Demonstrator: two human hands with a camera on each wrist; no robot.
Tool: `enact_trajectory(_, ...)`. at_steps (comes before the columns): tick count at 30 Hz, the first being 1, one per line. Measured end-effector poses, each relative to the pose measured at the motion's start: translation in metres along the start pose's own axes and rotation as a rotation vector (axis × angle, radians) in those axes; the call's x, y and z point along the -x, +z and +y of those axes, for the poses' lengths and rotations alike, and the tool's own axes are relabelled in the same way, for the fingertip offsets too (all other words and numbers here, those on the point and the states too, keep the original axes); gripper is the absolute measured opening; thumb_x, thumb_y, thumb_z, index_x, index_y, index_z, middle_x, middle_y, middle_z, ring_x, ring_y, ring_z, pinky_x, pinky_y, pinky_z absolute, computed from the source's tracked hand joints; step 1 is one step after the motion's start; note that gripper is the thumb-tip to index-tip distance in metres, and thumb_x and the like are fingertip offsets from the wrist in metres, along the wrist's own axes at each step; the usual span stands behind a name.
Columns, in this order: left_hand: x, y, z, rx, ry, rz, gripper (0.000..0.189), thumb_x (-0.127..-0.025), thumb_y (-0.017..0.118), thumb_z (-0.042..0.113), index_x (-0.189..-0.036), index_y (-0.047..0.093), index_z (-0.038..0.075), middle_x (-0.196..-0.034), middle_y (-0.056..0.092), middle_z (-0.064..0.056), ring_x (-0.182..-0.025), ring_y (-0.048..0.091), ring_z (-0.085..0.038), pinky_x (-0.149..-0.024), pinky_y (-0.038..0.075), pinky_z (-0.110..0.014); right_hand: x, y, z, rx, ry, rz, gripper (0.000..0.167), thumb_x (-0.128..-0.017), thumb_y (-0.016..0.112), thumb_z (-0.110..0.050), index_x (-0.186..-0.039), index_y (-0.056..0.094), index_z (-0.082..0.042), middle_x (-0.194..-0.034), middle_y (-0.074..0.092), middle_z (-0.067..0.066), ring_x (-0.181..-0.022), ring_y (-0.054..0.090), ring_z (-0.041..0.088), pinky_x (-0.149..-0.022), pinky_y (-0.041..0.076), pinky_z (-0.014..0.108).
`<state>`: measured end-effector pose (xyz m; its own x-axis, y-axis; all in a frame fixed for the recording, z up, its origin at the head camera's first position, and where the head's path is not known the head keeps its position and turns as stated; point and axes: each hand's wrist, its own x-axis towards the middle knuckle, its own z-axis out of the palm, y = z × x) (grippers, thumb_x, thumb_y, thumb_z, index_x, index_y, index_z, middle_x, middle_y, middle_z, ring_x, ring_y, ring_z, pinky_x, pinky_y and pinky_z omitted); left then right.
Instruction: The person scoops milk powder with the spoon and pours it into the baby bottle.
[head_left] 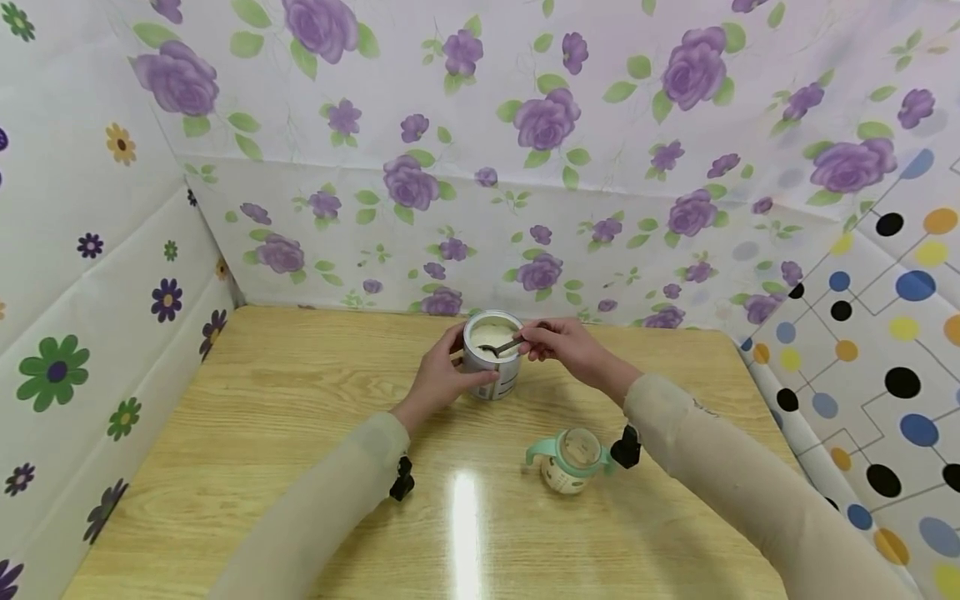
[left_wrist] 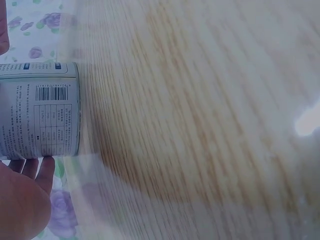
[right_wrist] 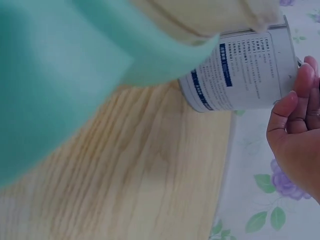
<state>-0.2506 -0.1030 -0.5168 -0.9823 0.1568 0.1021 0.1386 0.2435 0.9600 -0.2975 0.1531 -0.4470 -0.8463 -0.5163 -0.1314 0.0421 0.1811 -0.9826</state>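
Head view: left fingers (head_left: 452, 334) curl round the tin (head_left: 507, 375), right fingers (head_left: 536, 335) pinch the spoon (head_left: 507, 346) dipped inside.

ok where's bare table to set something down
Bare tabletop: left of the left sleeve, up to the floral side cloth; back right, between the right sleeve and dotted cloth. Crowded: the powder can, with left fingers, right fingers and spoon; the two-handled cup beside the right sleeve.

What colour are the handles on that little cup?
The handles on the cup are mint green; the head view shows them best.
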Motion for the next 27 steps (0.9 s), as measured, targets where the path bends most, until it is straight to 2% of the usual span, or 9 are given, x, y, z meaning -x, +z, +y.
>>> enact_trajectory(5,-0.001,0.000,-0.001,0.007,0.004,0.002,0.096,-0.083,0.097,0.023,-0.162,0.042,0.022,-0.150,0.057,-0.004,-0.140,0.055,-0.026,-0.116,0.050,-0.046,0.000,-0.001,0.006,-0.111,0.051,0.034,0.034,-0.115,0.053,-0.019,-0.127,0.069,0.008,-0.096,0.074,0.002,-0.083,0.067,0.011,-0.078,0.058,0.024)
enact_trajectory(14,-0.001,0.000,0.000,0.003,-0.003,0.003,0.096,-0.083,0.096,0.021,-0.162,0.043,0.022,-0.150,0.057,-0.004,-0.140,0.055,-0.026,-0.117,0.050,-0.046,0.000,-0.005,0.016,-0.296,0.105,0.089,0.028,-0.117,0.048,-0.021,-0.124,0.069,-0.003,-0.095,0.074,-0.004,-0.084,0.066,0.009,-0.079,0.055,0.024)
enact_trajectory(21,-0.001,-0.001,-0.001,0.012,-0.009,-0.004,0.097,-0.083,0.096,0.022,-0.163,0.042,0.022,-0.151,0.056,-0.005,-0.141,0.054,-0.027,-0.118,0.049,-0.045,0.002,-0.011,0.022,-0.479,0.138,0.146,0.028,-0.116,0.048,-0.018,-0.111,0.075,-0.011,-0.091,0.076,-0.004,-0.078,0.065,0.009,-0.072,0.052,0.023)
enact_trajectory(27,-0.001,-0.001,-0.001,0.006,-0.009,-0.009,0.097,-0.083,0.097,0.022,-0.163,0.042,0.022,-0.152,0.056,-0.005,-0.141,0.054,-0.027,-0.117,0.049,-0.045,0.005,-0.009,0.027,-0.538,0.148,0.161,0.033,-0.116,0.048,-0.017,-0.104,0.078,-0.012,-0.089,0.077,-0.003,-0.077,0.067,0.009,-0.072,0.053,0.024)
